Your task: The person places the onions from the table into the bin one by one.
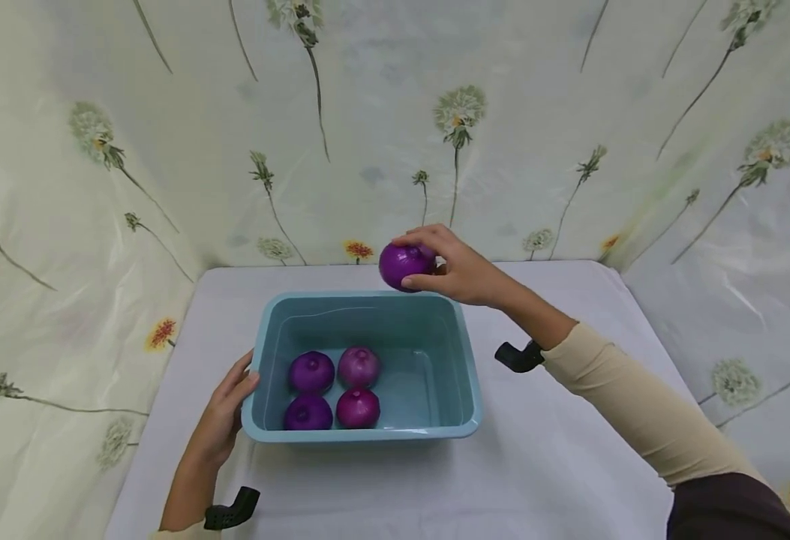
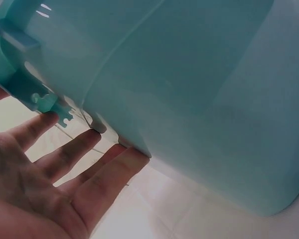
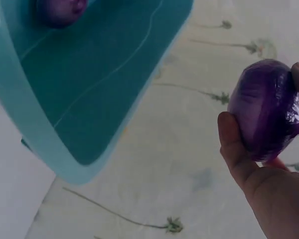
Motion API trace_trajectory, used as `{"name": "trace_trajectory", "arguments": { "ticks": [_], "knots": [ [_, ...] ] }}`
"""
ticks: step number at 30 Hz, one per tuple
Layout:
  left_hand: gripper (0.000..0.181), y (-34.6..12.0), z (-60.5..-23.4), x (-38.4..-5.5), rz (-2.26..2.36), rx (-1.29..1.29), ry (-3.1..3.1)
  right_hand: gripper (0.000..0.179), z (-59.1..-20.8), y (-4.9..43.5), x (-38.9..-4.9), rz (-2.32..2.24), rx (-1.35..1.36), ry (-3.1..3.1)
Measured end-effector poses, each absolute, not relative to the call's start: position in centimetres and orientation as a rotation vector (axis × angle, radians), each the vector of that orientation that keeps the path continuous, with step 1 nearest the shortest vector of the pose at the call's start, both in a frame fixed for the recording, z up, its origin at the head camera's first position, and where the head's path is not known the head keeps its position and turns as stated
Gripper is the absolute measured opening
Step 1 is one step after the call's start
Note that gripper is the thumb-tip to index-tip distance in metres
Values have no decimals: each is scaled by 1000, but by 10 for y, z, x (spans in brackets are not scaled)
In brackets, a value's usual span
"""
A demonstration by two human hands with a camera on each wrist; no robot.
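Observation:
My right hand [image 1: 452,266] holds a purple onion [image 1: 404,264] between thumb and fingers, raised above the far rim of a blue plastic basin [image 1: 472,405]. The right wrist view shows this shiny onion [image 3: 264,109] with fingertips on both sides of it. Four more purple onions [image 1: 310,371] sit together in the left half of the basin. My left hand [image 1: 222,412] rests against the basin's left side at the rim. In the left wrist view, its nearly straight, spread fingers [image 2: 107,184] touch the outer wall [image 2: 189,99].
The basin stands on a table with a white cloth [image 1: 557,435]. A backdrop [image 1: 367,187] printed with dandelions rises behind and on both sides. A black device [image 1: 519,356] is on the right wrist, and another black device [image 1: 232,510] is on the left.

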State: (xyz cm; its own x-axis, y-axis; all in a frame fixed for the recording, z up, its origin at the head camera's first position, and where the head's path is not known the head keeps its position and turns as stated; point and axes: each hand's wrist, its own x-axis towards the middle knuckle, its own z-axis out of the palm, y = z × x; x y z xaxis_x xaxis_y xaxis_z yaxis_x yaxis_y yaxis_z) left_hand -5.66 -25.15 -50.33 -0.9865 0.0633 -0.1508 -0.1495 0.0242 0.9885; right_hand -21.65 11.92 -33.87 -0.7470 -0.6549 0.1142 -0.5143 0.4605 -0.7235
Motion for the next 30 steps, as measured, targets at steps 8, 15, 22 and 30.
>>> {"name": "trace_trajectory", "arguments": {
  "ticks": [8, 15, 22, 30],
  "knots": [
    [55, -252, -509, -61, 2101, -64, 2126, 55, -377, 87, -219, -995, -1184, 2335],
    [55, -258, -509, -63, 2110, -81, 2130, 54, -403, 74, -222, -843, -1278, 2176],
    [54, -258, -506, -61, 2125, -89, 2103, 53, -412, 60, -221, -809, -1317, 2059],
    [54, -259, -507, -62, 2142, -95, 2087, 52, -421, 44, -216, -614, -1340, 1912]
  ]
}}
